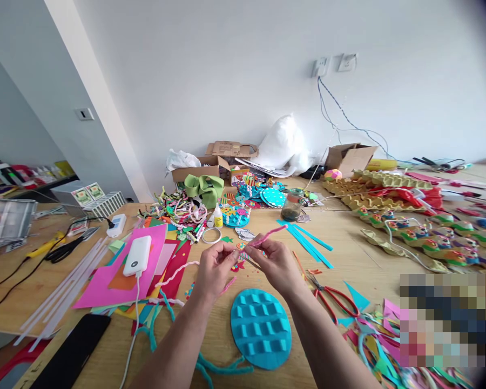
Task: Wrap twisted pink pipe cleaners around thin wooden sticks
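Pink pipe cleaner: the pink pipe cleaner [274, 233] is at the centre of the frame, running between the fingertips, one end slanting free toward the upper right.
Left hand: the left hand [221, 265] has thumb and forefinger pinched together on the pink length; a pink end shows just below it, perhaps the same piece, but the join is hidden.
Right hand: the right hand [276, 265] pinches the same length near its free end, fingertips close to the other hand's.
Shaping of the pink length: looks under way; any bend or twist made so far is covered by the fingers, so how much is finished cannot be told.
Blue oval: below the hands, at lower centre, the blue oval [261, 328] lies flat on the tabletop [352, 259]; its outline is cut and rows of raised tabs stand across it, so that part appears done.
Left open: no pink piece sits on the oval's face; the turquoise pipe cleaners [227, 370] reach its lower-left edge, though whether they are attached is unclear.
Loose stock: a pale pink pipe cleaner [177, 274] lies left of centre, and blue strips [310, 247] lie right of centre, unused as they lie.
Tools: the red-handled scissors [321, 288] rest at right of centre, apart from both hands.
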A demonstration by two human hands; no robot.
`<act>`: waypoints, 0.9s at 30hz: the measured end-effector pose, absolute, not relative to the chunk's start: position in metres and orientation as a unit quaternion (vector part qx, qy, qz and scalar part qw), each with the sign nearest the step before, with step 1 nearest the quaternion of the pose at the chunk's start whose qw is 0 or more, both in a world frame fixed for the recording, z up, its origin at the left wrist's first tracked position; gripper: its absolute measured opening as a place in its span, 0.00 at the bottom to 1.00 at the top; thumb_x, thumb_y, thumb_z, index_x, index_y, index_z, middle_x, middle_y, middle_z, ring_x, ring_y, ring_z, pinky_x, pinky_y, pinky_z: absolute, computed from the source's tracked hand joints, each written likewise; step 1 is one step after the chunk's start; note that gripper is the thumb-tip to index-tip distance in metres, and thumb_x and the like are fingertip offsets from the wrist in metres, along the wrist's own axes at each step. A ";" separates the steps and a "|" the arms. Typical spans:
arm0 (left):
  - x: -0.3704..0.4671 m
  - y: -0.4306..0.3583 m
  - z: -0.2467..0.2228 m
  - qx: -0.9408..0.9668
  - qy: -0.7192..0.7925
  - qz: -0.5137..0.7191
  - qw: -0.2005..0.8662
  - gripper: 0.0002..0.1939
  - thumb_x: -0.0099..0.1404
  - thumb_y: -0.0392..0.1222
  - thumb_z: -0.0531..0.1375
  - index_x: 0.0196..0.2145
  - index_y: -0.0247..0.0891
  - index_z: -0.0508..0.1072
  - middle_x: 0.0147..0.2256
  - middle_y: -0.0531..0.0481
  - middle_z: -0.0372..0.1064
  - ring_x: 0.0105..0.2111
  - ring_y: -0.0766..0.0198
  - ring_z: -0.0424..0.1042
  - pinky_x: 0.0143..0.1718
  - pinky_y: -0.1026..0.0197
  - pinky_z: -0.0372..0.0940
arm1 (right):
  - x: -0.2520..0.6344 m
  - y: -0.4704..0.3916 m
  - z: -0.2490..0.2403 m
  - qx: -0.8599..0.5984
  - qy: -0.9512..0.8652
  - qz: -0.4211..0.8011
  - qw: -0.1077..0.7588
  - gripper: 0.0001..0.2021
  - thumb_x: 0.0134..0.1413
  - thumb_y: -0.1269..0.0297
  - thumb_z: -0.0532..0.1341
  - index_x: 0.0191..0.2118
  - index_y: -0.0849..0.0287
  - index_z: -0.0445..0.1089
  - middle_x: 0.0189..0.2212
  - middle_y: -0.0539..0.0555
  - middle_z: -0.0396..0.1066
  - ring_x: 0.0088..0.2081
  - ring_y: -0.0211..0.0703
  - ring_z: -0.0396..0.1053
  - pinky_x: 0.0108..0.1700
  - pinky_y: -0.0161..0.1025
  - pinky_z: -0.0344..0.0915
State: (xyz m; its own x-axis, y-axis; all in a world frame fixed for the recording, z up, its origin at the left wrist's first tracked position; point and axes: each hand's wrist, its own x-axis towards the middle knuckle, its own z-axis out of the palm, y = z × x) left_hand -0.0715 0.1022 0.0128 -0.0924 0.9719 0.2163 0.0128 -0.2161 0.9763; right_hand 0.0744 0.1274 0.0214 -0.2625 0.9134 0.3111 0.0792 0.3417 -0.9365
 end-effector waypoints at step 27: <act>-0.065 0.095 0.007 0.481 0.406 0.745 0.222 0.03 0.59 0.41 0.60 0.31 0.40 0.71 0.32 0.49 0.67 0.37 0.60 0.68 0.43 0.58 0.62 | 0.040 0.104 0.011 -0.297 -0.577 0.547 0.529 0.18 0.48 0.48 0.62 0.35 0.60 0.71 0.27 0.53 0.68 0.29 0.41 0.65 0.31 0.37 0.63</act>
